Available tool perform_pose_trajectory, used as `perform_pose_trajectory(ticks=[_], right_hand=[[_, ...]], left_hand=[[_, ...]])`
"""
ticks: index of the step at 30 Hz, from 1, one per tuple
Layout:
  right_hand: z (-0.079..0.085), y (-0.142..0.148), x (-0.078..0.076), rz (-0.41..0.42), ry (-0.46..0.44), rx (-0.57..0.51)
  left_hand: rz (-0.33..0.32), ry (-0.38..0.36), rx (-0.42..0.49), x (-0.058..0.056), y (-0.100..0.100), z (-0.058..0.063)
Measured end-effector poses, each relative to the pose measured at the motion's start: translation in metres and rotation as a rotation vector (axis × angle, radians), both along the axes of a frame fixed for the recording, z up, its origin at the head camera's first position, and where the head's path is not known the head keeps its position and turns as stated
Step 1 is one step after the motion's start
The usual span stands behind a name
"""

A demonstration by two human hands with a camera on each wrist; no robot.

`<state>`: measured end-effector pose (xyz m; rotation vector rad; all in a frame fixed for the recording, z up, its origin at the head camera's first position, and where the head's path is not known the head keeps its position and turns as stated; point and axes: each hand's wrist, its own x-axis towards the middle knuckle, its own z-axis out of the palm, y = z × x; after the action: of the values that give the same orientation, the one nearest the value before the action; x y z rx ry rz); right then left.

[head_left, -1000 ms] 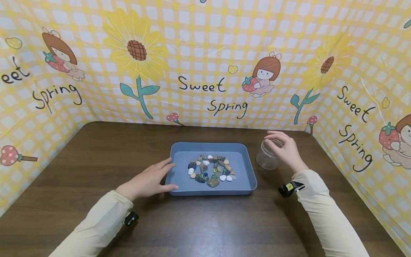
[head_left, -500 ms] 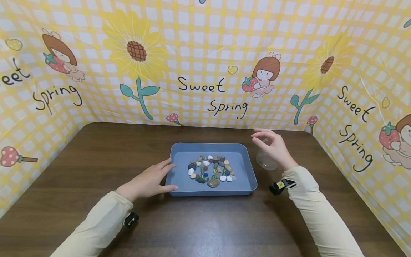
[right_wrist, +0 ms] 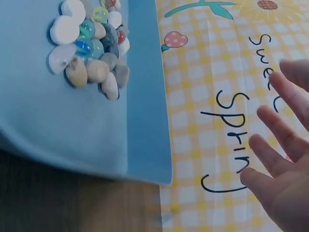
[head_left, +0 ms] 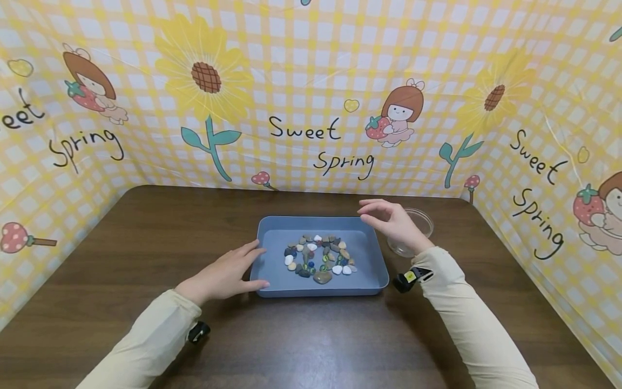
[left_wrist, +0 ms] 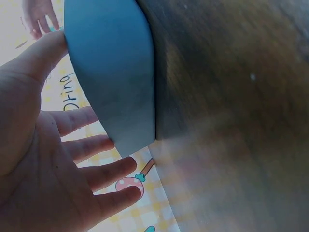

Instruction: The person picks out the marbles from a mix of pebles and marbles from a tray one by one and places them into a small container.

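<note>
A blue rectangular tray (head_left: 370, 276) stands on the table, holding pebbles (head_left: 322, 277) and glass marbles (right_wrist: 83, 47) laid out in a ringed pattern. My left hand (head_left: 221, 274) rests at the tray's left end, thumb and fingertips at the rim; the left wrist view shows those fingers (left_wrist: 75, 120) spread loosely along the wall. Over the tray's far right corner hovers my right hand (head_left: 396, 224), its fingers loosely bent with nothing visible between them. Behind that hand stands a clear round jar (head_left: 401, 248), without a lid and partly hidden by it.
The brown wooden table (head_left: 311, 340) spreads around the tray. A yellow checked cloth (head_left: 311, 70) printed with flowers and lettering closes off the back and both sides. A black wrist strap (head_left: 198, 331) sits on my left sleeve.
My right hand has moved left from above the jar to the tray's far right corner, uncovering the jar's rim. The left hand, tray and pebbles have stayed put.
</note>
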<state>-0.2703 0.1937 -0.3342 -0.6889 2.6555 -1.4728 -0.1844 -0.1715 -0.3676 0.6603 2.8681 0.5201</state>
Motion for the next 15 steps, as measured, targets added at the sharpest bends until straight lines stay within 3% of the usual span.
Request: perform_pose_trajectory(ticks=[7, 15], right_hand=[[-0.007, -0.009, -0.007, 0.092, -0.132, 0.03], [-0.013, -0.017, -0.015, 0.186, -0.167, 0.076]], left_hand=[[-0.003, 0.001, 0.003, 0.0, -0.001, -0.002], [-0.001, -0.002, 0.002, 0.0, -0.001, -0.002]])
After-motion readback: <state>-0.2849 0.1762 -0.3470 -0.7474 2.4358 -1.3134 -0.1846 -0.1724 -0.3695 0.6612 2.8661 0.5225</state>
